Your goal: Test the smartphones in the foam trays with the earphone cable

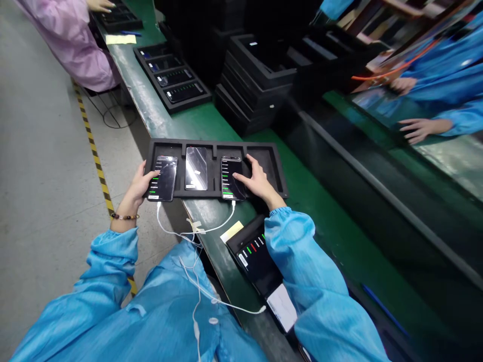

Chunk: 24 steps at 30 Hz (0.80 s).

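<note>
A black foam tray [226,143] with several compartments lies across the bench before me. My left hand [136,185] is closed around the left side of a smartphone [165,182], thumb on its lit screen; some of its fingers are hidden at the tray's edge. My right hand [261,183] grips the right side of another smartphone [231,185], thumb on the screen. Both phones show white and green text and overlap the tray's near edge. Between them a phone with a glossy, dark screen [196,171] sits in a compartment. White charging cables [188,232] run to both held phones.
Near my right forearm lie another tray holding a lit phone [252,254], a yellow note [231,232] and a loose cable plug [261,309]. Ahead are a tray of phones [169,103] and stacked trays [241,95]. Co-workers sit at left and right.
</note>
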Each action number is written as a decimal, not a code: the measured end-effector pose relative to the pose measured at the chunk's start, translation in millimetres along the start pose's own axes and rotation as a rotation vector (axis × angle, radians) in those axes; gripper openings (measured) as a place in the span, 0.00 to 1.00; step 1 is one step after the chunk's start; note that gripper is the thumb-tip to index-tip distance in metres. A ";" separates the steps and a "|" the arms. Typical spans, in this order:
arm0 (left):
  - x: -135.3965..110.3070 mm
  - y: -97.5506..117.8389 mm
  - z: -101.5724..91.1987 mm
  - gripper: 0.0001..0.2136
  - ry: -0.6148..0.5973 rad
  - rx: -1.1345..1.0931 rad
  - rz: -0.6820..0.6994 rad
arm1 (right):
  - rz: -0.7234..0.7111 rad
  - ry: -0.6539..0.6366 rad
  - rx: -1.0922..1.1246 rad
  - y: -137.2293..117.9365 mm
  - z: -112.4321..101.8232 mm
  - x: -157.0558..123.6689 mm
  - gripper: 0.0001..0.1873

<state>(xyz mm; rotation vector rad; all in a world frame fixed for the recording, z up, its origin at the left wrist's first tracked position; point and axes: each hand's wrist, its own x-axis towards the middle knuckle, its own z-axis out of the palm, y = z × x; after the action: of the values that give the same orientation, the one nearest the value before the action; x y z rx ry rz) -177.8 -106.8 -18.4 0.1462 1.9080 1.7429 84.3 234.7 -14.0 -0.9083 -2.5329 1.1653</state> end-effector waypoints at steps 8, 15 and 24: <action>-2.8 2.5 1.8 0.32 -0.002 -0.053 0.010 | 0.021 -0.002 0.036 -0.4 -0.1 0.1 0.53; -11.1 -6.8 -2.5 0.38 -0.009 -0.125 0.075 | -0.021 -0.057 0.027 -0.6 -6.0 -2.9 0.57; -21.2 -9.0 -9.8 0.45 -0.146 -0.083 0.139 | -0.038 -0.064 -0.014 2.0 -5.1 -2.6 0.54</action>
<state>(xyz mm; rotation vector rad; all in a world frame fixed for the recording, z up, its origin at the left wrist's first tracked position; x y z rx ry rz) -162.0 -126.1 -20.0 0.3726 1.7543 1.8457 89.4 237.3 -11.9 -0.8360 -2.5994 1.1852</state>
